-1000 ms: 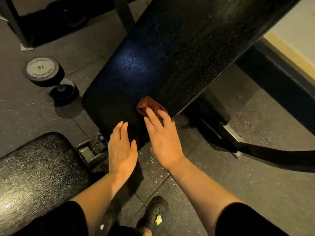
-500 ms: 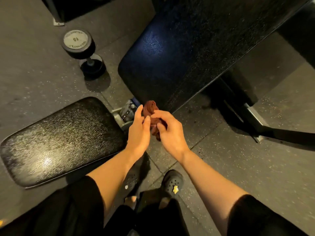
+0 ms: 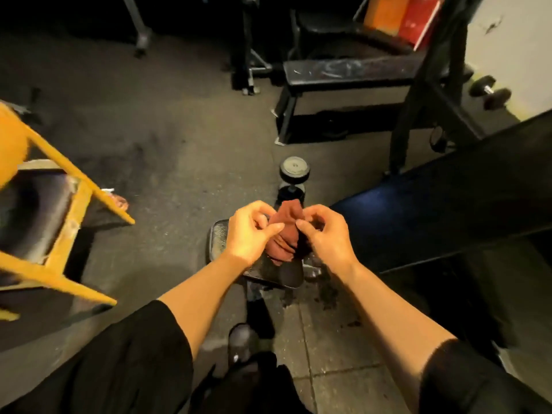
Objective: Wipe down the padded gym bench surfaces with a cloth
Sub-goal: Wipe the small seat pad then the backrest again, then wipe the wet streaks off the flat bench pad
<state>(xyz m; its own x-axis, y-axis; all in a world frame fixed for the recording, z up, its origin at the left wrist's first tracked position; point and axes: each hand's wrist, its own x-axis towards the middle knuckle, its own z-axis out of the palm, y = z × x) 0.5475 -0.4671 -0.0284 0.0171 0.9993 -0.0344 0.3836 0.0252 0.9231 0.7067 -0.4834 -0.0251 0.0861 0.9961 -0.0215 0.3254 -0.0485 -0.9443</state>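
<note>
**Gym floor, cloth regrouped between surfaces**

Dim gym floor (image 3: 167, 150) with dark mats; dumbbell (image 3: 292, 177) standing beyond the hands. Backrest pad (image 3: 448, 186) at right, seat pad (image 3: 219, 237) below the hands; neither being wiped now, so progress cannot be judged. Cloth (image 3: 283, 231), rust-red, bunched, held above the seat pad. Left hand (image 3: 249, 233) and right hand (image 3: 327, 234): fingers curled, pinching the cloth's top, probably refolding.

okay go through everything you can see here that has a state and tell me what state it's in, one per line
cloth: bunched, held up off the pads between both hands
left hand: pinches the cloth
right hand: pinches the cloth
seat pad: flat, not being wiped now
back pad: inclined, untouched by either hand
dumbbell: standing on end on the floor
flat bench: scuffed top
</note>
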